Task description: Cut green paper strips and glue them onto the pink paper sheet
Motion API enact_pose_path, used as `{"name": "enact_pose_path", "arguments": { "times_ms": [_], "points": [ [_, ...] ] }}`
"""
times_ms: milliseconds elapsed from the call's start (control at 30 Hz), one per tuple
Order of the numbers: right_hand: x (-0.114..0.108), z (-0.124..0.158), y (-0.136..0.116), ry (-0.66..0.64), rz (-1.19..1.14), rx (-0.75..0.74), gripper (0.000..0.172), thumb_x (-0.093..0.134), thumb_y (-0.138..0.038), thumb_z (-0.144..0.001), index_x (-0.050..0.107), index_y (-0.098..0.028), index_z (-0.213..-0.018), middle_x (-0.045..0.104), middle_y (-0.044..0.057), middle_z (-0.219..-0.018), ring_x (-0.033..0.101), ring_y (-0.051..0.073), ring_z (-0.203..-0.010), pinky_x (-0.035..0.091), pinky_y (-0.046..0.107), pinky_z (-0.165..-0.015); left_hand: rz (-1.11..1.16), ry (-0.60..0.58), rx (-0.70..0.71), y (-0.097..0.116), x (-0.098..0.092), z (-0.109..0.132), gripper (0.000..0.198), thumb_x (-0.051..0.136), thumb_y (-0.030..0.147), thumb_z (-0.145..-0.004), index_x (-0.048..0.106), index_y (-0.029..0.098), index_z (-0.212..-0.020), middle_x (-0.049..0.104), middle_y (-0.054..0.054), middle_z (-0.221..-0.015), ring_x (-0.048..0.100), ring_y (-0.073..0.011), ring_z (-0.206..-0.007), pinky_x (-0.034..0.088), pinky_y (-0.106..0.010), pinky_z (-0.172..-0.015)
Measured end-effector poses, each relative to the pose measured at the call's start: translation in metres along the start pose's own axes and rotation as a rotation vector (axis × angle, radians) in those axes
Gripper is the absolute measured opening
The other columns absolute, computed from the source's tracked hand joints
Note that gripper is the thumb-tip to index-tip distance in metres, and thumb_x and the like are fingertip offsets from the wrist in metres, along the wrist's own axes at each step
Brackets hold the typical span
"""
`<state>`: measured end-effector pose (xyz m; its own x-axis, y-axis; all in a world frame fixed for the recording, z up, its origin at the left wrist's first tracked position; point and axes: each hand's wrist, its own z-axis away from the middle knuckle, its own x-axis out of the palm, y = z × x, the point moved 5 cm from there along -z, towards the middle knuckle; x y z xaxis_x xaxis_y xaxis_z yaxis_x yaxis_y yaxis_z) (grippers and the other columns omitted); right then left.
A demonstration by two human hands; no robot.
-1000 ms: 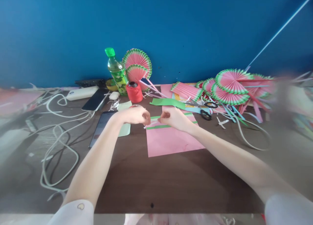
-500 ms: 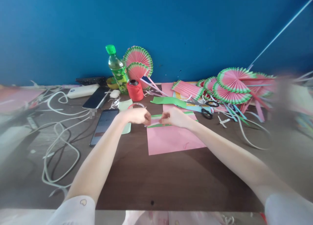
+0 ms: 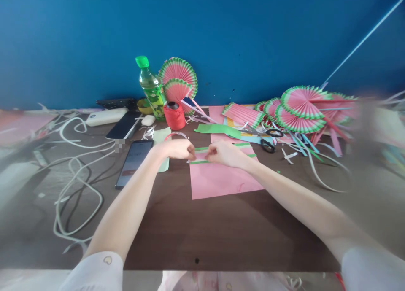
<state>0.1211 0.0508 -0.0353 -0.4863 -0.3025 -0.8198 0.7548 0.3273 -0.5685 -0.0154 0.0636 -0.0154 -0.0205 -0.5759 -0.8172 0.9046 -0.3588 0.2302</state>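
Note:
A pink sheet of paper [image 3: 221, 181] with green bands near its far edge lies on the dark table. My left hand [image 3: 180, 149] is at the sheet's far left corner, fingers pinched. My right hand [image 3: 224, 153] is a short way to the right over the green-edged band, also pinched. Between the fingertips stretches a pale strip [image 3: 201, 155] that looks like clear tape, close over the paper. Fingers partly hide its ends. Behind my left hand lies a roll of tape [image 3: 182, 135].
Green paper [image 3: 218, 130] and black-handled scissors [image 3: 268, 146] lie behind the sheet. Pleated watermelon-coloured fans [image 3: 300, 109] pile up at right. A bottle [image 3: 152, 90], red-wrapped spool [image 3: 174, 117], phone [image 3: 134, 162] and white cables [image 3: 76, 198] stand or lie at left.
Both hands stay almost in place, still pinched. The pale strip between them shows less brightly against the paper. The whole view has shifted slightly.

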Motion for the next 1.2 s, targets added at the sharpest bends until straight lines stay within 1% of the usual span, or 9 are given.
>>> {"name": "enact_pose_path", "arguments": {
  "times_ms": [200,300,500,633,767,867,1033,1133,1200],
  "points": [
    [0.002,0.004,-0.007,-0.002,0.105,0.02,0.012,0.055,-0.022,-0.071,0.067,-0.019,-0.073,0.064,0.005,-0.084,0.056,0.017,-0.077,0.036,0.024,-0.059,-0.035,0.007,-0.018,0.002,0.0,0.0,0.023,0.052,0.037,-0.066,0.065,0.02,-0.073,0.063,0.0,-0.068,0.053,-0.0133,-0.061,0.033,-0.022,-0.053],
    [0.002,0.004,-0.008,0.007,0.132,0.04,0.013,0.055,-0.022,-0.072,0.068,-0.019,-0.074,0.063,0.006,-0.088,0.057,0.019,-0.08,0.036,0.026,-0.059,-0.048,0.017,-0.038,0.002,0.001,-0.001,0.025,0.052,0.04,-0.064,0.065,0.02,-0.073,0.062,0.0,-0.066,0.052,-0.0142,-0.06,0.032,-0.023,-0.052],
    [0.007,0.002,-0.005,0.016,0.153,0.033,0.012,0.055,-0.023,-0.072,0.067,-0.02,-0.073,0.06,0.006,-0.088,0.056,0.018,-0.078,0.036,0.026,-0.058,-0.08,-0.002,-0.082,0.0,0.006,-0.005,0.027,0.052,0.039,-0.063,0.065,0.021,-0.079,0.065,-0.002,-0.075,0.055,-0.0164,-0.065,0.034,-0.025,-0.056],
    [0.01,0.001,-0.003,0.01,0.16,0.03,0.011,0.055,-0.022,-0.073,0.066,-0.02,-0.072,0.059,0.006,-0.088,0.055,0.018,-0.08,0.035,0.026,-0.059,-0.105,0.008,-0.116,0.0,0.007,-0.004,0.029,0.051,0.036,-0.064,0.066,0.023,-0.084,0.066,-0.006,-0.081,0.057,-0.0203,-0.07,0.037,-0.028,-0.06],
    [0.01,0.002,-0.003,0.013,0.154,0.031,0.011,0.055,-0.022,-0.074,0.066,-0.02,-0.073,0.059,0.006,-0.088,0.055,0.019,-0.083,0.037,0.026,-0.061,-0.12,0.019,-0.096,0.003,0.008,-0.005,0.027,0.05,0.033,-0.066,0.067,0.021,-0.084,0.066,-0.007,-0.081,0.058,-0.022,-0.072,0.039,-0.031,-0.066],
    [0.01,0.002,-0.004,0.008,0.159,0.033,0.01,0.055,-0.021,-0.073,0.065,-0.02,-0.072,0.059,0.006,-0.087,0.055,0.019,-0.081,0.037,0.026,-0.061,-0.125,0.029,-0.114,0.004,0.008,-0.004,0.026,0.051,0.031,-0.066,0.066,0.021,-0.084,0.066,-0.008,-0.083,0.059,-0.0227,-0.075,0.039,-0.032,-0.068],
    [0.008,0.0,-0.002,0.022,0.186,0.056,0.008,0.055,-0.023,-0.072,0.059,-0.018,-0.066,0.059,0.006,-0.086,0.056,0.019,-0.08,0.035,0.026,-0.058,-0.127,0.022,-0.158,0.004,0.008,-0.004,0.024,0.051,0.025,-0.065,0.065,0.018,-0.082,0.065,-0.009,-0.084,0.058,-0.023,-0.074,0.039,-0.031,-0.062],
    [0.008,-0.001,0.002,0.017,0.152,0.06,0.008,0.059,-0.026,-0.07,0.055,-0.019,-0.067,0.059,0.005,-0.086,0.055,0.019,-0.083,0.036,0.025,-0.06,-0.105,0.019,-0.156,0.001,0.007,-0.005,0.022,0.054,0.025,-0.063,0.064,0.017,-0.08,0.064,-0.009,-0.079,0.057,-0.0223,-0.071,0.038,-0.03,-0.059],
    [0.007,-0.002,0.005,0.036,0.118,0.051,0.012,0.062,-0.026,-0.067,0.053,-0.02,-0.07,0.059,0.004,-0.085,0.054,0.019,-0.085,0.037,0.025,-0.061,-0.056,0.034,-0.126,-0.001,0.007,-0.006,0.02,0.058,0.026,-0.06,0.064,0.017,-0.077,0.063,-0.008,-0.076,0.056,-0.0217,-0.069,0.037,-0.029,-0.057]
  ]
}}
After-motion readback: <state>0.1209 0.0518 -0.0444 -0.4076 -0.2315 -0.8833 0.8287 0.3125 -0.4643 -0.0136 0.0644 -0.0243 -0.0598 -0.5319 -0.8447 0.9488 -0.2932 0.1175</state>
